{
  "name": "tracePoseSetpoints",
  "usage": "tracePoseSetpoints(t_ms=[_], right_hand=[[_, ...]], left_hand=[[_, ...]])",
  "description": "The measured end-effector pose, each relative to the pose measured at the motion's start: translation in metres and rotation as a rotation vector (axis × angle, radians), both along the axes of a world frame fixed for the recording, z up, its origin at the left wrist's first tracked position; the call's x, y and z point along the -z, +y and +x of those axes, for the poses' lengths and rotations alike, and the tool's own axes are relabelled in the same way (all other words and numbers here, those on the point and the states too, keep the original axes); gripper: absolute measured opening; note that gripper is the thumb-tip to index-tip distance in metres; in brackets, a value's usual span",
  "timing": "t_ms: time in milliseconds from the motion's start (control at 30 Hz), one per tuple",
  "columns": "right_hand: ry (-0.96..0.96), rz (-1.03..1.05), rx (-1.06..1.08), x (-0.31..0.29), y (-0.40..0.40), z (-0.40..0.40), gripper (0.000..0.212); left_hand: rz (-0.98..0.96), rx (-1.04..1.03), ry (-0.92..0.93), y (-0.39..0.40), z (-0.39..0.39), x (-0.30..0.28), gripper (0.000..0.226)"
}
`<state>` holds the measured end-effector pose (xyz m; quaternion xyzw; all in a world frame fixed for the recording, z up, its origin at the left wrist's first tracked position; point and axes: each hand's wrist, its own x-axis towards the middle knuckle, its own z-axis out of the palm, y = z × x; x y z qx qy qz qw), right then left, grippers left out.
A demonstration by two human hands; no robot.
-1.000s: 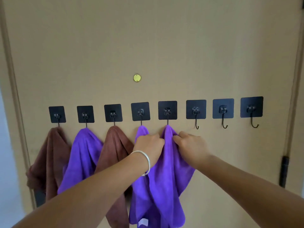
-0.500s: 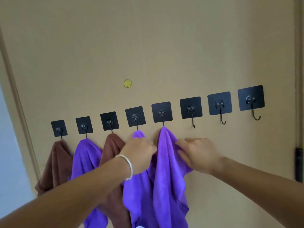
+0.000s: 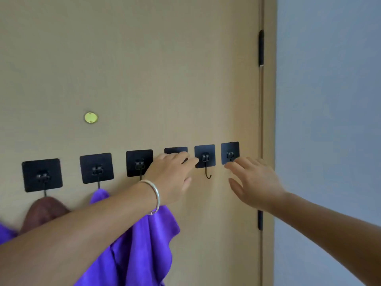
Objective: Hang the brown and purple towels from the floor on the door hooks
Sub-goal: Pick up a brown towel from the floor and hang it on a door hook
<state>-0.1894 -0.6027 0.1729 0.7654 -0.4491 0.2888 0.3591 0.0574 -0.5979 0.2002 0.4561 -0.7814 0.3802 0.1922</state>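
— Towels: a purple towel (image 3: 142,244) hangs under the middle door hooks (image 3: 206,156), a brown towel (image 3: 44,211) at far left.
— Risk?
— Both hands hold nothing; left hand (image 3: 171,178) and right hand (image 3: 254,182) have spread fingers at bare hooks. A knock could likely peel a stick-on pad.
— Room?
— Tan door (image 3: 144,58), brass peephole (image 3: 91,117), grey-blue wall (image 3: 329,120).

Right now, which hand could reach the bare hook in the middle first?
Left. The left hand has fingertips right beside the bare hook; the right hand sits farther off, by the last hook plate.
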Motion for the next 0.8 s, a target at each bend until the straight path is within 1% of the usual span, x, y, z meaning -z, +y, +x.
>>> tracePoseSetpoints(t_ms=[100,200,267,400,600,800], right_hand=[[-0.003,0.030,0.155,-0.007,0.023,-0.024,0.035],[0.002,0.029,0.288,-0.005,0.058,-0.045,0.035],[-0.003,0.040,0.392,0.000,0.087,-0.058,0.036],[-0.024,0.052,0.584,0.009,0.155,-0.083,0.035],[-0.058,0.089,0.898,0.014,0.260,-0.110,0.034],[-0.141,0.118,1.155,0.019,0.361,-0.126,0.039]], left_hand=[[0.015,0.091,0.018,-0.012,-0.025,0.003,0.056],[0.014,0.186,0.022,-0.013,-0.055,0.005,0.059],[0.018,0.285,0.035,-0.006,-0.077,0.009,0.059],[0.063,0.500,0.055,0.021,-0.123,0.022,0.060],[0.113,0.762,0.070,0.073,-0.186,0.040,0.062],[0.146,0.968,0.064,0.132,-0.249,0.050,0.065]])
